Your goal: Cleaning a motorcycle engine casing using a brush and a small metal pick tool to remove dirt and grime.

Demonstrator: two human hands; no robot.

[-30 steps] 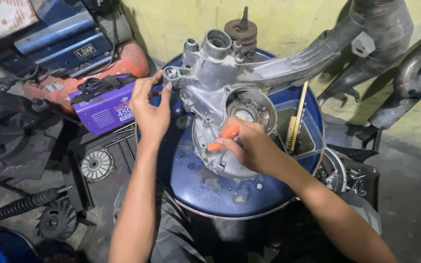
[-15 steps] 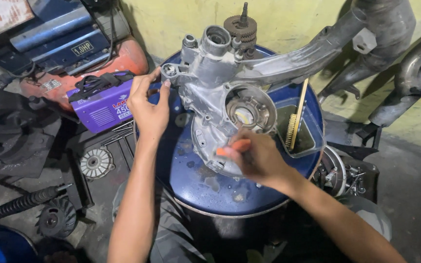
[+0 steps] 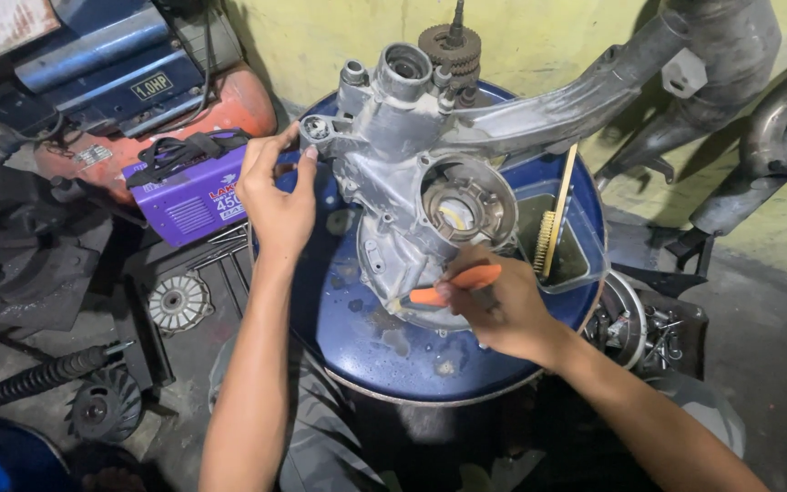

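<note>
A grey metal engine casing [image 3: 412, 155] with a round bearing opening and a long arm lies on top of a blue drum [image 3: 357, 328]. My left hand [image 3: 275, 205] grips the casing's left end near a small mounting boss. My right hand [image 3: 498, 310] is closed on an orange-handled tool [image 3: 453, 284], its working end pressed against the casing's lower edge. A gear cluster [image 3: 448, 44] sticks up at the casing's far side.
A clear tray with a wire brush [image 3: 553, 232] sits on the drum's right side. A purple box-shaped machine [image 3: 189, 191] and an orange compressor tank [image 3: 229, 100] stand at the left. Loose engine parts [image 3: 175, 301] lie on the floor; exhaust pipes [image 3: 758, 118] lean at the right.
My right hand has shifted down and right along the casing's lower edge with the orange tool. My left hand stays on the casing's left end.
</note>
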